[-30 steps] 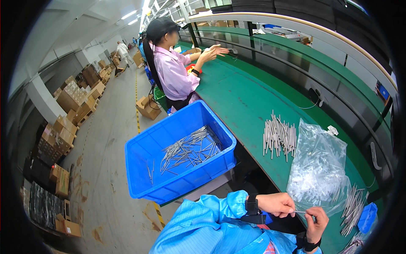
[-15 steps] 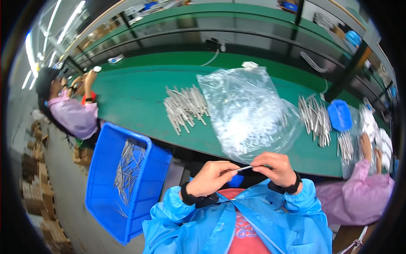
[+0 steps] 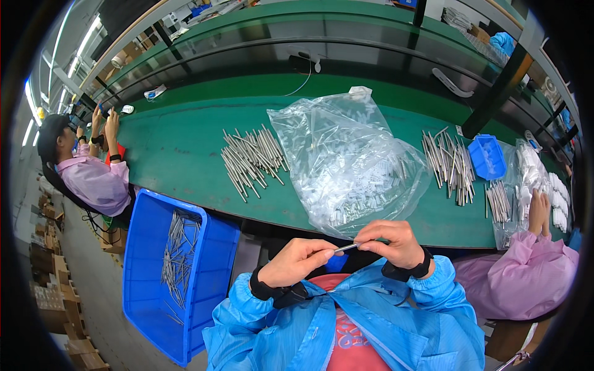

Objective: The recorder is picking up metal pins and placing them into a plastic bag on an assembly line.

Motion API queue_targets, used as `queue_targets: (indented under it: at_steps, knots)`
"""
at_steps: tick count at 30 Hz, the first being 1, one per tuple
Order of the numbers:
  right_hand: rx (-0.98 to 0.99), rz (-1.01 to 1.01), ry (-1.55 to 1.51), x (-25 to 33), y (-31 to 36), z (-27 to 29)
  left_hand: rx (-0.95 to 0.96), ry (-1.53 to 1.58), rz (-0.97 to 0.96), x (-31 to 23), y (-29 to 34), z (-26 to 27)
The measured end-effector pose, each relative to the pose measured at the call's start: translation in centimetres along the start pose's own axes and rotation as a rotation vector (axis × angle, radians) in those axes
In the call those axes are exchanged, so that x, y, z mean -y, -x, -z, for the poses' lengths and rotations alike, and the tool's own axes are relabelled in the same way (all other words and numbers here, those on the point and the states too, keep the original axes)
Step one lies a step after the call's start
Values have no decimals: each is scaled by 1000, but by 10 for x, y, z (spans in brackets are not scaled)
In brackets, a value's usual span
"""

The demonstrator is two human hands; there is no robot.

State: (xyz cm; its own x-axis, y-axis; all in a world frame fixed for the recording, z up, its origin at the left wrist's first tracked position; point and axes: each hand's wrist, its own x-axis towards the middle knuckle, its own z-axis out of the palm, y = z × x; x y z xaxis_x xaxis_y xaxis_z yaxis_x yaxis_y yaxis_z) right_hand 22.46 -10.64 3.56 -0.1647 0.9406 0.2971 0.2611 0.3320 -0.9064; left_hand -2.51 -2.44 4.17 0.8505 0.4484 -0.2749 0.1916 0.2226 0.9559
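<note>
A thin metal rod (image 3: 346,247) spans the gap between my two hands, just off the table's front edge. My left hand (image 3: 296,261) pinches one end between thumb and fingertips. The other end is pinched by my right hand (image 3: 393,243), whose fingers hide that tip. Right beyond my hands lies a clear plastic bag (image 3: 352,161) holding many small white pieces. Left of the bag, a pile of metal rods (image 3: 252,159) rests on the green table (image 3: 179,154). Another pile of rods (image 3: 448,164) lies to the bag's right.
A large blue bin (image 3: 213,278) with loose rods inside stands at my left, below the table edge. A small blue tray (image 3: 487,157) and a smaller rod bundle (image 3: 498,201) sit at the right. Co-workers in pink sleeves (image 3: 523,272) (image 3: 93,179) sit on both sides.
My view has shifted a little, so the bench appears slightly further left. Both hands still pinch the rod, at nearly the same place.
</note>
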Motion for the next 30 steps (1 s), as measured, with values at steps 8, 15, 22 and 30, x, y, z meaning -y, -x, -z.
queue_targets:
  at_steps: [8, 15, 22, 30]
  knots:
    - [-40, -42, -66, -2, -1, -5, -128, -97, -56, -6, 0, -5]
    - [-57, -98, -84, -1, 1, -7, -211, -242, -108, -14, 3, -9]
    - [-77, -79, -72, -2, 2, -8, -207, -216, -89, -15, 4, -10]
    - [-81, -41, -60, -3, 3, -9, -158, -223, -99, -12, 4, -7]
